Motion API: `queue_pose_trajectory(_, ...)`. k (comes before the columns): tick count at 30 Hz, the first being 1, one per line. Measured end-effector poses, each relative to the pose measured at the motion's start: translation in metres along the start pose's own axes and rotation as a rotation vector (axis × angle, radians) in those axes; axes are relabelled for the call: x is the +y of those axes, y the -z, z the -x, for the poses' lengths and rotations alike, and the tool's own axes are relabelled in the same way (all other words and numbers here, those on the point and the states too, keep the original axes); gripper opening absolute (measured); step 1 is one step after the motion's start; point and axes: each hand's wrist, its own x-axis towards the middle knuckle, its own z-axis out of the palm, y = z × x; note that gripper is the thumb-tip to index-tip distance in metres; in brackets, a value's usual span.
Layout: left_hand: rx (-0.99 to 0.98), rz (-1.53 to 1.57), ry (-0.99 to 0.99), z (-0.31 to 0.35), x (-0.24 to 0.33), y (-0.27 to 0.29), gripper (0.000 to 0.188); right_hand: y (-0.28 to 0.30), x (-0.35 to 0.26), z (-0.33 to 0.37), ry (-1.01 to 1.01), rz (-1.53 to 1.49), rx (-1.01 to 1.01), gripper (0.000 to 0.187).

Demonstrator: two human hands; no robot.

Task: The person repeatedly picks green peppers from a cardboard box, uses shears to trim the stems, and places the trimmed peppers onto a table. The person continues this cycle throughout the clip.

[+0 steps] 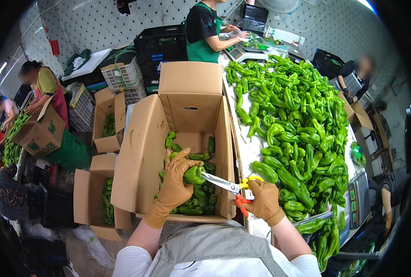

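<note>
The fingers (185, 162) of the left hand (174, 187), in a tan rubber glove, are curled round a green pepper (194, 175) and grip it over the open cardboard box (143, 152) that stands at the left edge of the desk (248, 150). The right hand (263, 201), gloved the same, has its fingers closed through the yellow and red handles of a pair of scissors (228, 185), whose blades are parted with the tips just at the pepper's right end. To do the cut well, I judge the pepper should be held firm with its stem end turned clear toward the blades, the left fingertips kept back from the edge, and the snip made close to the cap so little flesh is lost (the stem itself is hard to make out here). The pepper is glossy, bright green, wrinkled and slightly bent, like the others lying in the box beneath it. A large heap of peppers (293, 120) covers the desk to the right, reaching toward its far end.
</note>
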Motion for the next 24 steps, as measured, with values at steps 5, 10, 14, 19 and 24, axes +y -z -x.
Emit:
queue_pose_trajectory(5,-0.155,0.049,0.015,0.004,-0.005,0.008,0.044,0.014,0.012,-0.01,0.131,0.089,-0.04,0.053)
queue_pose_trajectory(10,-0.321,0.148,0.007,0.004,-0.009,0.015,0.045,0.024,0.017,-0.018,0.203,0.079,-0.033,0.052)
queue_pose_trajectory(14,-0.389,0.225,0.028,0.003,-0.01,0.019,0.044,0.03,0.016,-0.021,0.184,0.091,-0.072,0.057)
queue_pose_trajectory(19,-0.433,0.266,0.029,0.003,-0.011,0.021,0.046,0.032,0.016,-0.023,0.191,0.113,-0.073,0.059)
queue_pose_trajectory(24,-0.508,0.265,0.023,0.003,-0.018,0.022,0.051,0.033,0.018,-0.027,0.236,0.122,-0.094,0.057)
